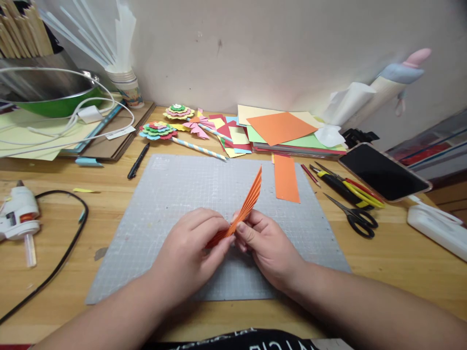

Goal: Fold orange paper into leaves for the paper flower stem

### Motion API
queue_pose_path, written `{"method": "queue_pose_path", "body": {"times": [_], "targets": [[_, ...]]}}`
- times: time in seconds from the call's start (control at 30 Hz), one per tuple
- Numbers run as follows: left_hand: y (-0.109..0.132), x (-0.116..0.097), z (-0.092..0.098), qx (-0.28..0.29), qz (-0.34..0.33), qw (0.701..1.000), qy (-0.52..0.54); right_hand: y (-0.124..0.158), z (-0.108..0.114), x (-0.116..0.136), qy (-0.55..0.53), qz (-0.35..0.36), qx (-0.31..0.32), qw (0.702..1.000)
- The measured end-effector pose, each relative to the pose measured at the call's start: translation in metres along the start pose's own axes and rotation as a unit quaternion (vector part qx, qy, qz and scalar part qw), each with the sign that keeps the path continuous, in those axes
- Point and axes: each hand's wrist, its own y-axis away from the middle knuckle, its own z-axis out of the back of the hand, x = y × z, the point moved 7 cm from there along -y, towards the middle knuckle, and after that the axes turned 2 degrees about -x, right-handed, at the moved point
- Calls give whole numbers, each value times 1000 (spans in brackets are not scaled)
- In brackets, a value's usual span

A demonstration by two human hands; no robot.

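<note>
Between my two hands is a strip of orange paper pleated like an accordion (251, 198). Its upper end fans out toward the back right, and its lower end lies mostly hidden behind my left fingers. My left hand (199, 243) is closed around the lower part, thumb in front. My right hand (268, 243) pinches the pleats near the middle with thumb and fingers. Both hands are above a grey gridded cutting mat (175, 189). A flat orange paper strip (286, 180) lies across the mat's back right edge.
Layered paper flowers (158, 130) on striped straws and stacked coloured paper (280, 127) lie behind the mat. Scissors (355, 216), pliers (339, 187) and a phone (385, 171) are at right. A black pen (138, 160) and a glue gun (22, 211) with its cord are at left.
</note>
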Motion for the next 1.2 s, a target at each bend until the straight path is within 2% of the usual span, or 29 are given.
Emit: {"method": "queue_pose_path", "body": {"times": [0.17, 0.43, 0.63, 0.77, 0.93, 1.2], "targets": [[0, -5, 6, -22, -23, 999, 14, 1, -3, 2, -23, -9, 30, 999], [3, -12, 9, -39, -78, 996, -36, 4, -9, -4, -89, -55, 84, 991], [5, -13, 7, -8, -146, 985, -92, 7, -15, -12, -119, -119, 117, 979], [-3, -4, 5, 28, -111, 989, -93, 4, -12, -13, -118, -109, 89, 983], [-8, 1, 10, 1, -57, 997, -50, 0, -5, -4, -118, -48, 32, 991], [-3, -3, 6, 22, -65, 997, -21, -1, -8, -3, -107, -57, 68, 990]]}}
